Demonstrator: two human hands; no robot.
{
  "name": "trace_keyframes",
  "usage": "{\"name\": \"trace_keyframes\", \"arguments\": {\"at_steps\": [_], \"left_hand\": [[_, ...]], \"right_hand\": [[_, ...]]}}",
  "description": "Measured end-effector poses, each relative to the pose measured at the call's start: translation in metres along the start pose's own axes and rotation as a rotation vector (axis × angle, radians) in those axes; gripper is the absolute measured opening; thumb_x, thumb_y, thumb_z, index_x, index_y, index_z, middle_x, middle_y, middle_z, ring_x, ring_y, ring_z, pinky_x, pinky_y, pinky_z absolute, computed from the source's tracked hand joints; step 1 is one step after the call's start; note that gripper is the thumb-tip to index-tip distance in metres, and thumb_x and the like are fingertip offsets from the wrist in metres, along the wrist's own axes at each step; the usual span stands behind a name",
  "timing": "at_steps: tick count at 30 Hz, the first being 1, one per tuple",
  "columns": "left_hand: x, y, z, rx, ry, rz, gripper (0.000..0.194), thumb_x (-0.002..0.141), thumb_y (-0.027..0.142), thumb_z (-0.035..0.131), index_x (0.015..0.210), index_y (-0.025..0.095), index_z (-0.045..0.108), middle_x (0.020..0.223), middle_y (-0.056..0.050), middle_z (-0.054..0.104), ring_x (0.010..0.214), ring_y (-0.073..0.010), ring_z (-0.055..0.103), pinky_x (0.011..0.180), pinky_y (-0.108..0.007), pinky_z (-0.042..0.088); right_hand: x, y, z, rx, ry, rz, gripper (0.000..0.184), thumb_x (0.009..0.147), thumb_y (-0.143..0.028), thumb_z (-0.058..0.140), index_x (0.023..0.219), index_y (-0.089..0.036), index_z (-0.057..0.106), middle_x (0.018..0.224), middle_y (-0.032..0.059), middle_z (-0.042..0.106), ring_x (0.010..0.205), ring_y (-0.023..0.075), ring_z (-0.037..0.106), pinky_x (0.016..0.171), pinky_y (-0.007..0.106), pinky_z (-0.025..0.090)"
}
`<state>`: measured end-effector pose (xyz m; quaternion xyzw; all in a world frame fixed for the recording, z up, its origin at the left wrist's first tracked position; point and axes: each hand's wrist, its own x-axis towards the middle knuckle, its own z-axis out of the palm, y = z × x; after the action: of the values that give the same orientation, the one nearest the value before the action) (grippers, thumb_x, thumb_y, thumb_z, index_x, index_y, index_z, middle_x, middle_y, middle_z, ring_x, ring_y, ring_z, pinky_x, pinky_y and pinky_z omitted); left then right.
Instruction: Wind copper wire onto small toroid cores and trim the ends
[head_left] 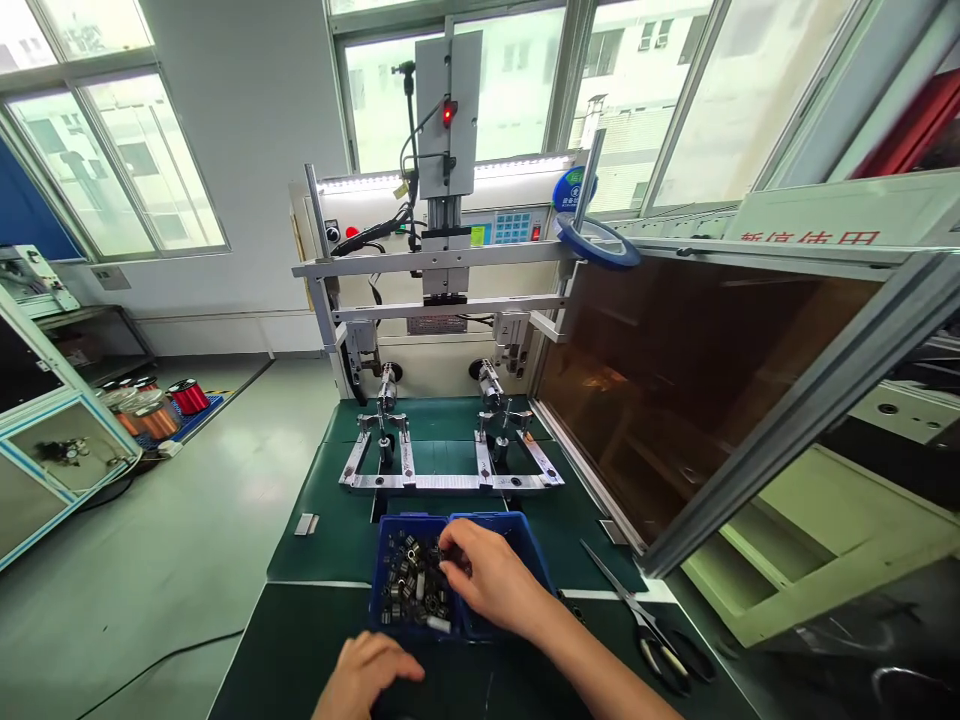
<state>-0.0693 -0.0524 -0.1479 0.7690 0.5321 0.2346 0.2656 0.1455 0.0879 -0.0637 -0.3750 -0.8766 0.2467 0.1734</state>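
Over the divide between two blue plastic bins, my right hand (487,575) has its thumb and fingers brought together in a pinch. Whatever sits between the fingertips is too small to make out. The left blue bin (377,590) holds many small dark and shiny metal parts (411,582), with a white piece (439,624) near its front edge. My forearm and hand cover much of the right blue bin (529,545), so its contents are mostly hidden. Low in front of the bins, my left hand (367,675) is above the green mat, thumb and fingers apart, nothing visible in it.
Behind the bins stands a metal fixture (450,482) with two clamping stations, under a machine frame (442,262). Scissors (649,625) lie on the green mat (315,620) at right. A brown tinted panel (675,380) borders the right side. A small metal block (306,524) lies left.
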Motion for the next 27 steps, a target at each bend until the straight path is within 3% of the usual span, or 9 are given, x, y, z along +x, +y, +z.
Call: {"name": "trace_keyframes", "arguments": {"at_steps": [2, 4, 7, 10, 17, 20, 25, 27], "left_hand": [[0.023, 0.012, -0.03, 0.047, 0.141, -0.014, 0.022, 0.097, 0.041, 0.059, 0.113, 0.028, 0.068, 0.109, -0.006, 0.066, 0.101, -0.0272, 0.058, 0.088, -0.04, 0.042], [0.055, 0.025, -0.052, 0.157, 0.193, -0.056, 0.022, 0.101, 0.024, 0.048, 0.108, 0.023, 0.069, 0.106, -0.008, 0.065, 0.097, -0.0262, 0.056, 0.088, -0.041, 0.04], [0.103, 0.037, -0.064, 0.417, 0.098, -0.112, 0.034, 0.091, 0.005, 0.048, 0.109, 0.021, 0.073, 0.1, -0.009, 0.066, 0.095, -0.0283, 0.054, 0.084, -0.042, 0.039], [0.128, 0.035, -0.06, 0.555, -0.009, -0.117, 0.04, 0.085, 0.001, 0.053, 0.11, 0.023, 0.075, 0.093, -0.009, 0.066, 0.092, -0.0307, 0.054, 0.078, -0.041, 0.039], [0.123, 0.023, -0.053, 0.527, 0.031, -0.17, 0.019, 0.093, 0.01, 0.058, 0.102, 0.017, 0.074, 0.1, -0.007, 0.069, 0.095, -0.0258, 0.056, 0.088, -0.036, 0.041], [0.123, 0.025, -0.049, 0.543, 0.056, -0.197, 0.011, 0.093, 0.015, 0.062, 0.098, 0.018, 0.072, 0.095, -0.006, 0.068, 0.093, -0.0269, 0.056, 0.085, -0.038, 0.041], [0.124, 0.029, -0.042, 0.551, 0.079, -0.21, 0.008, 0.092, 0.011, 0.061, 0.089, 0.017, 0.066, 0.09, -0.005, 0.065, 0.091, -0.0262, 0.056, 0.078, -0.035, 0.042], [0.122, 0.027, -0.04, 0.548, 0.085, -0.207, 0.009, 0.094, 0.01, 0.058, 0.089, 0.016, 0.063, 0.089, -0.006, 0.065, 0.09, -0.0263, 0.057, 0.079, -0.036, 0.043]], "right_hand": [[-0.011, 0.0, -0.004, 0.137, 0.044, -0.017, 0.019, 0.083, -0.017, 0.053, 0.101, -0.02, 0.056, 0.099, 0.0043, 0.063, 0.082, 0.0152, 0.059, 0.075, 0.03, 0.049], [-0.018, 0.0, -0.006, 0.246, 0.071, -0.034, 0.025, 0.08, -0.014, 0.054, 0.105, -0.02, 0.057, 0.102, 0.0056, 0.061, 0.084, 0.0159, 0.058, 0.077, 0.031, 0.049], [-0.023, 0.0, -0.008, 0.302, 0.073, -0.044, 0.031, 0.08, -0.012, 0.053, 0.108, -0.022, 0.059, 0.105, 0.0059, 0.059, 0.083, 0.0158, 0.057, 0.076, 0.032, 0.049], [-0.026, 0.002, -0.009, 0.323, 0.067, -0.044, 0.031, 0.081, -0.014, 0.054, 0.109, -0.023, 0.062, 0.106, 0.0063, 0.058, 0.084, 0.016, 0.057, 0.075, 0.032, 0.049], [-0.031, 0.005, -0.013, 0.329, 0.039, -0.074, 0.033, 0.091, -0.021, 0.047, 0.118, -0.027, 0.064, 0.106, 0.0072, 0.057, 0.094, 0.0177, 0.058, 0.083, 0.035, 0.049], [-0.031, 0.002, -0.016, 0.326, 0.036, -0.078, 0.034, 0.092, -0.019, 0.042, 0.119, -0.027, 0.062, 0.102, 0.0054, 0.061, 0.093, 0.0172, 0.058, 0.084, 0.035, 0.048], [-0.03, 0.002, -0.012, 0.269, 0.063, -0.041, 0.02, 0.089, -0.026, 0.051, 0.105, -0.021, 0.063, 0.095, 0.005, 0.062, 0.078, 0.0162, 0.057, 0.073, 0.033, 0.047], [-0.028, 0.005, -0.008, 0.239, 0.092, -0.068, 0.024, 0.092, -0.033, 0.05, 0.107, -0.02, 0.063, 0.097, 0.007, 0.064, 0.081, 0.0178, 0.059, 0.074, 0.034, 0.048]]}}
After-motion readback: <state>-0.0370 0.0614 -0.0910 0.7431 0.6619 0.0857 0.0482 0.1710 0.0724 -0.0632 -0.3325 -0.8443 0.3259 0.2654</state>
